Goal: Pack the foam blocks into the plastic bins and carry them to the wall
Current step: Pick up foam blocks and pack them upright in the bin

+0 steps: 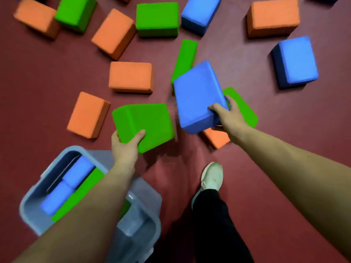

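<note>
My left hand point(124, 147) grips a green foam block point(144, 124) by its near corner, lifted just above the floor. My right hand point(228, 116) holds a blue foam block point(197, 95) by its near right edge, tilted up off the floor. At the lower left stands a grey plastic bin point(144, 215), partly hidden by my left forearm. Inside it lie blue blocks point(66, 186) and a green block point(83, 192).
Several orange, green and blue foam blocks lie scattered over the dark red floor point(47, 76). A green block point(245, 111) and an orange block point(216, 138) lie under my right hand. My foot in a white shoe point(211, 177) stands at the lower middle.
</note>
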The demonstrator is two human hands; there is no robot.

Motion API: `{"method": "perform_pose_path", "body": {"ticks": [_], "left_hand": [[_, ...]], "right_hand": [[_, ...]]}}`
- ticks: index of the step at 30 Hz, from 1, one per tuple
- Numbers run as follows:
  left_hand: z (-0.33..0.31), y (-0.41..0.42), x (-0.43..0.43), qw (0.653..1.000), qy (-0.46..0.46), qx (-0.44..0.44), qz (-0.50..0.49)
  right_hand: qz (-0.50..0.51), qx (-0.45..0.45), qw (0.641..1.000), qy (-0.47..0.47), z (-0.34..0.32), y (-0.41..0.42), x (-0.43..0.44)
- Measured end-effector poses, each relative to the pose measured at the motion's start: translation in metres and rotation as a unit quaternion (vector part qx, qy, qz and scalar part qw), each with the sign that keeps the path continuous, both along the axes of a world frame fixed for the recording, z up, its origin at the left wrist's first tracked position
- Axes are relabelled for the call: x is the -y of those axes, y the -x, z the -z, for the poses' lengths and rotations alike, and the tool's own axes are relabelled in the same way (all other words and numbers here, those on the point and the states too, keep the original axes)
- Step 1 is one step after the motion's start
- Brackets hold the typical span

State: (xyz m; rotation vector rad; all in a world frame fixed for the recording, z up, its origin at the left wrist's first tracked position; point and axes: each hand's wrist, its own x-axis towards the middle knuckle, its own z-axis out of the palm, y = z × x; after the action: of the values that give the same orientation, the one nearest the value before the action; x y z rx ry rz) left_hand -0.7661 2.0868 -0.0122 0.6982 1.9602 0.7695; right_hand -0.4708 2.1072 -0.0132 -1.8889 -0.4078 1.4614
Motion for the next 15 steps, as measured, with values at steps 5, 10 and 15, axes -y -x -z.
{"method": "perform_pose_path", "body": {"ticks": [5,10,15], "left_hand": [[-0.064,0.101,0.032,0.99,-0.034,-0.021,0.134],[-0.126,0.204,0.085,0.978,-0.036,-0.029,0.202],[-0.152,0.25,0.15,0.976,-0.012,-0.037,0.212]], "right_hand": [[-0.063,0.026,0.998,-0.011,-0.045,0.102,0.076],[-0.046,0.008,0.999,-0.006,-0.092,0.2,0.164],[-0.027,-0.012,0.999,0.035,-0.121,0.27,0.235]]}}
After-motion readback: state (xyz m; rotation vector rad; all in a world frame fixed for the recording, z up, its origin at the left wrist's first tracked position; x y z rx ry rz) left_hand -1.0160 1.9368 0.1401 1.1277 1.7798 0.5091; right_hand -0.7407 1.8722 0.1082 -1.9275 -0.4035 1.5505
